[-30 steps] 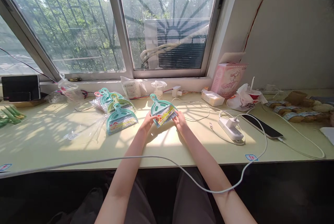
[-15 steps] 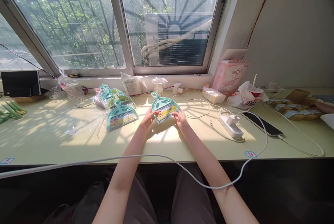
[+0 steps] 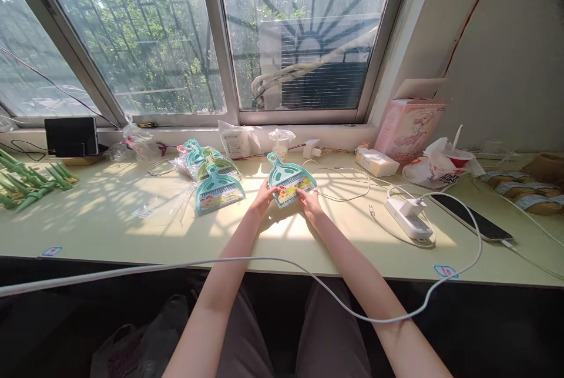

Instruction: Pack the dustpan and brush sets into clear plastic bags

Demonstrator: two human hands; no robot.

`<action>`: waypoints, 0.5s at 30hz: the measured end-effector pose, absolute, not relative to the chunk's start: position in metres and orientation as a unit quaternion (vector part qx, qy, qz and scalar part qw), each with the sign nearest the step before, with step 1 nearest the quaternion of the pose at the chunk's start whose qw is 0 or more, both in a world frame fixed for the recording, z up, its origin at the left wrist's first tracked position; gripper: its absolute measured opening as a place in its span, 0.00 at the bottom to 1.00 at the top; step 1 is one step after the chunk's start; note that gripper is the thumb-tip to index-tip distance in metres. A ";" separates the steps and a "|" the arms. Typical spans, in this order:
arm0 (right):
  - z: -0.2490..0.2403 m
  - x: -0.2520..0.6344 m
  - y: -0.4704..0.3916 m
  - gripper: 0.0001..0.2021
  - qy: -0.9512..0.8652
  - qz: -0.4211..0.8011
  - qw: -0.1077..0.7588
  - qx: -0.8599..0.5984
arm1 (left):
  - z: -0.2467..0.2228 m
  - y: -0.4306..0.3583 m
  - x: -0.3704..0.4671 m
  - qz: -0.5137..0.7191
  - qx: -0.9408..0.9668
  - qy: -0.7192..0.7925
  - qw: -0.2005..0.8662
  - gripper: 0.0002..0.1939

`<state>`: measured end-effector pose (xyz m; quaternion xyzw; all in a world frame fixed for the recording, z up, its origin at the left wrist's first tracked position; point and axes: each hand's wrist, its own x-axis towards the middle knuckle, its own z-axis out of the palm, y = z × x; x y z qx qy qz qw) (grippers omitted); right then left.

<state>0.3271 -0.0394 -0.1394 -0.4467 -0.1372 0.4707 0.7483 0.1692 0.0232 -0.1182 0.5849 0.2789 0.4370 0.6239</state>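
Between my two hands, a teal dustpan and brush set (image 3: 288,178) with a yellow label is held just above the table, its handle pointing to the window. My left hand (image 3: 265,197) is closed on its left edge, and my right hand (image 3: 310,201) grips the lower right edge. Bristles show under the label. To the left lies another blue-teal dustpan set (image 3: 219,193), overlapping a green dustpan set (image 3: 215,160) and more sets behind it. A clear plastic wrapper (image 3: 176,204) lies beside them.
A white cable (image 3: 282,258) hangs across in front of my forearms. On the right are a power strip (image 3: 409,219), a phone (image 3: 473,216), a tissue pack (image 3: 376,162) and a pink box (image 3: 412,125). A plastic cup (image 3: 281,143) stands near the window; green stalks (image 3: 39,184) lie far left.
The view has turned slightly left, so everything appears shifted to the right. Both hands still hold the dustpan set in nearly the same pose.
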 end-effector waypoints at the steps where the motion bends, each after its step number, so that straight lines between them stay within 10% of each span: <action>1: -0.140 0.327 -0.039 0.30 -0.146 0.476 0.744 -0.446 | -0.119 0.024 0.169 0.440 0.583 0.274 0.626 0.32; 9: -0.142 0.339 -0.035 0.13 -0.199 0.484 0.728 -0.443 | -0.123 0.020 0.166 0.404 0.621 0.284 0.609 0.32; 15: -0.141 0.346 -0.034 0.15 -0.228 0.487 0.733 -0.416 | -0.105 0.017 0.087 0.582 0.659 0.445 0.171 0.24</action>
